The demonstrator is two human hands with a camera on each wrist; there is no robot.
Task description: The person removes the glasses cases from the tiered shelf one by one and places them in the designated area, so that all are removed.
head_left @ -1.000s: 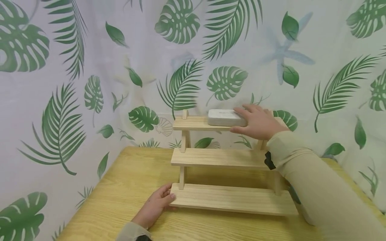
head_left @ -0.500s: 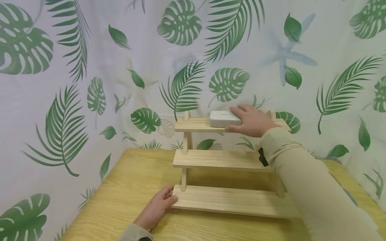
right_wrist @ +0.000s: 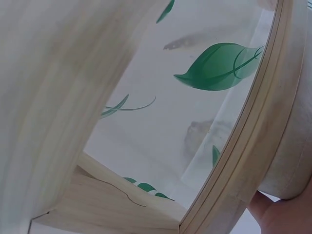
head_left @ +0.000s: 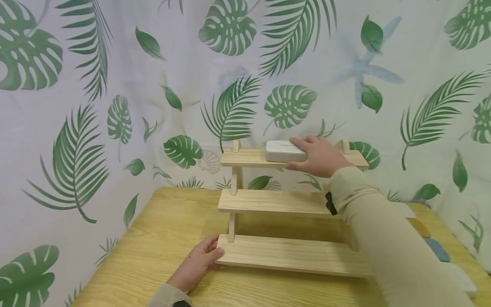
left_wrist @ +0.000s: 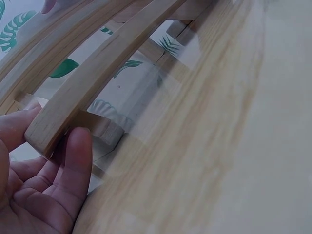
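A three-tier wooden display stand (head_left: pixel 295 256) stands on the table. My left hand (head_left: pixel 199 262) grips the left end of its bottom shelf. In the left wrist view, the thumb and fingers lie on either side of that board end (left_wrist: pixel 46 134). On the top shelf (head_left: pixel 249 157) lies a white rounded box (head_left: pixel 281 151) with small, unreadable lettering. My right hand (head_left: pixel 320 155) holds the box's right end, fingers over the top and thumb at the front. The right wrist view shows only part of the box (right_wrist: pixel 290 165) and of that hand (right_wrist: pixel 287 212).
Right of the stand, partly behind my right forearm, lie several flat rounded items, among them an orange one (head_left: pixel 419 227), a blue one (head_left: pixel 438 249) and a white one (head_left: pixel 462 277). A leaf-printed curtain (head_left: pixel 153 106) hangs behind the wooden table (head_left: pixel 153 238).
My right hand has shifted a little left over the box, and the forearm has swung left, uncovering the coloured items. The box and my left hand stay about where they were on the stand.
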